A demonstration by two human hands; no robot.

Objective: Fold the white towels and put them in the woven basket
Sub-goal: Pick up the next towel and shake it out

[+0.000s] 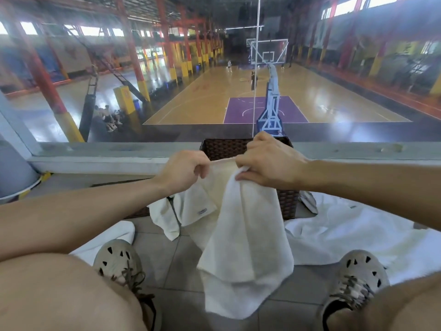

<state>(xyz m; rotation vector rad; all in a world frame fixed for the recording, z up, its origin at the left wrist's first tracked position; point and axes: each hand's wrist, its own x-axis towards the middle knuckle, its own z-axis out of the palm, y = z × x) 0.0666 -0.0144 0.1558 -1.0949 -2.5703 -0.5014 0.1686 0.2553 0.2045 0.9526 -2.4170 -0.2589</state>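
A white towel (245, 237) hangs in front of me, held up by its top edge. My left hand (185, 169) pinches that edge at the left, and my right hand (267, 161) grips a bunched part of it at the right. Between the two hands the edge is stretched tight. Behind the towel stands the dark woven basket (224, 148), largely hidden by my hands and the cloth. Another white towel (191, 209) hangs over the basket's front rim at the left.
More white towels lie on the tiled floor at the right (353, 235) and at the left (105, 240) near my shoes. A glass wall with a grey sill (119, 151) stands right behind the basket. My knees fill the lower corners.
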